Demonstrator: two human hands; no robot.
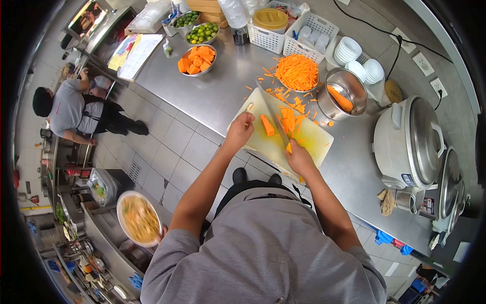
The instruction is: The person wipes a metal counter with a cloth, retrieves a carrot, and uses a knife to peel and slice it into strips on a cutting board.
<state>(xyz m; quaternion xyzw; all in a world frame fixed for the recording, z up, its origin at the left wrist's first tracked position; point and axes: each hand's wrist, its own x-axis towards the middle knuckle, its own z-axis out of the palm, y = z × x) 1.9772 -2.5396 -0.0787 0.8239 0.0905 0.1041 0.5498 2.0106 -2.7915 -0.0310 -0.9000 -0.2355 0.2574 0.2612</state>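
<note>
My right hand is closed around the handle of a long kitchen knife, whose blade points away across the cutting board. My left hand is at the board's left edge with its fingers curled together; whether anything is between them is hidden. A carrot chunk lies on the board between my left hand and the blade. To the right of the blade are cut carrot slices and loose strips. Just beyond the board, a bowl is heaped with shredded carrot.
A steel pot with a peeled carrot stands right of the shreds. Farther left are a bowl of carrot chunks and bowls of limes. A large rice cooker occupies the right. Behind at left, someone holds a food-filled bowl; another person stands at a counter.
</note>
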